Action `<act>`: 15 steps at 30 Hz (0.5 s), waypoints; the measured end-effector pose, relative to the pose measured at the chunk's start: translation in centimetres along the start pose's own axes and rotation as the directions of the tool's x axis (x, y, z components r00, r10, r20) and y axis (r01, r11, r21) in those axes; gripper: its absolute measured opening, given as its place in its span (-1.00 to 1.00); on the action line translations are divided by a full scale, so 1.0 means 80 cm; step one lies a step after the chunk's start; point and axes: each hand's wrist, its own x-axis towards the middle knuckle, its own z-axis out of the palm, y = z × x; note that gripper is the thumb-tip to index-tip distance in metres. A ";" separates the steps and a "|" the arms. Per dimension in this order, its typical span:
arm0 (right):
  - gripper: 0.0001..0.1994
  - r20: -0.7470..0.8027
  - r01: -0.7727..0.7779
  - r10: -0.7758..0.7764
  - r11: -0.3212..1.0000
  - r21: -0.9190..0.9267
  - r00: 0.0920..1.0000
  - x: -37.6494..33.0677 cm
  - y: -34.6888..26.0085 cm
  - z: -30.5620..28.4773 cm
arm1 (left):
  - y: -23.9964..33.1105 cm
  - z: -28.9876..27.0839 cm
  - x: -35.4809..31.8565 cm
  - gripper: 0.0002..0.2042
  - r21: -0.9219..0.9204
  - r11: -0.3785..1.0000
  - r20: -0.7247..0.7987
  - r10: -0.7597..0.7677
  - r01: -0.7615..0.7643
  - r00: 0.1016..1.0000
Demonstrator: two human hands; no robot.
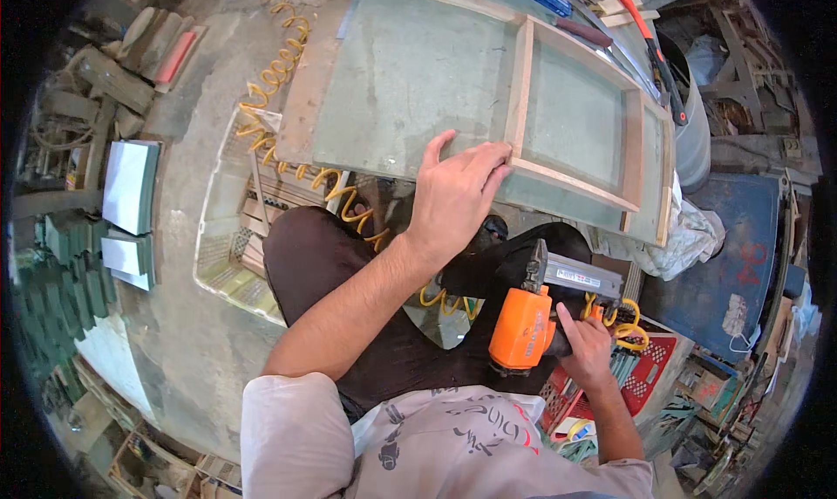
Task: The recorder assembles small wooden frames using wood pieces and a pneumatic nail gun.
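Observation:
A light wooden frame (520,89) with long rails and crosspieces lies on a greenish work board (401,80) in front of me. My left hand (462,189) is at its near left corner, fingertips closed against the joint of a crosspiece and the near rail (571,183). One finger sticks up apart from the others. In my right hand (588,351) is an orange nail gun (520,329), gripped by its handle over my right thigh. Its dark nose points up toward the board, apart from the frame. The right fingers are partly hidden behind the tool.
A coiled yellow air hose (279,67) runs down the board's left side. A pale crate (214,228) with wood strips stands left, a red crate (649,372) right. An orange-and-black handled tool (649,45) and a saw-like tool with a brown handle (584,33) lie at the far right.

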 end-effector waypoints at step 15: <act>-0.02 0.263 -0.184 0.159 0.980 0.075 0.952 -0.036 -0.014 -0.032 | 0.001 0.000 0.000 -0.82 0.049 0.997 -0.010 -0.058 0.058 0.998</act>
